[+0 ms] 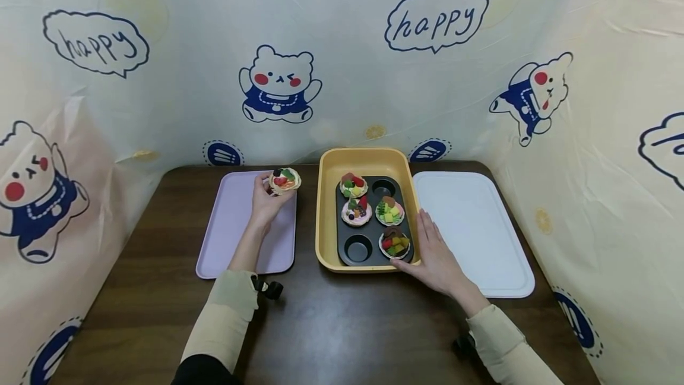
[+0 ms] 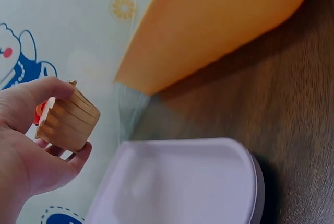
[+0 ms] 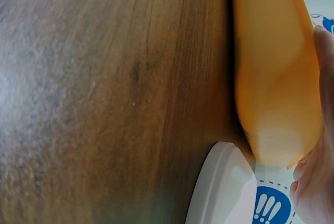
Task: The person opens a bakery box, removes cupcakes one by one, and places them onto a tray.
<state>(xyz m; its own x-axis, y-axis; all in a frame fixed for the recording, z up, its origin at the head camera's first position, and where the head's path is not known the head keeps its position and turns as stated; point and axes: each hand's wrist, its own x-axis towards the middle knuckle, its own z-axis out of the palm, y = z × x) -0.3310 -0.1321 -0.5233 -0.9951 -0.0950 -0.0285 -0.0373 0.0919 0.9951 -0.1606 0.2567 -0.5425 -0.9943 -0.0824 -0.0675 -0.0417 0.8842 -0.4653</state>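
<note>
My left hand (image 1: 265,201) pinches a fruit tart (image 1: 285,180) by its sides, above the far end of the lilac tray (image 1: 224,248). Its topping has red, green and dark pieces. In the left wrist view, the tart's ridged tan cup (image 2: 73,119) shows between thumb and fingers. A dark muffin tin (image 1: 372,248) sits inside a yellow bin (image 1: 327,218), with several fruit tarts such as the chocolate-topped one (image 1: 394,243) in its cups. My right hand (image 1: 435,254) rests along the bin's right rim, fingers straight, thumb at the near right corner.
A white tray (image 1: 481,236) lies right of the bin, close beside my right hand. The wooden table (image 1: 342,325) ends at a patterned cloth backdrop (image 1: 352,88) behind and on both sides. Dark bottoms show in the tin's far-right cup (image 1: 383,188) and near-left cup (image 1: 358,248).
</note>
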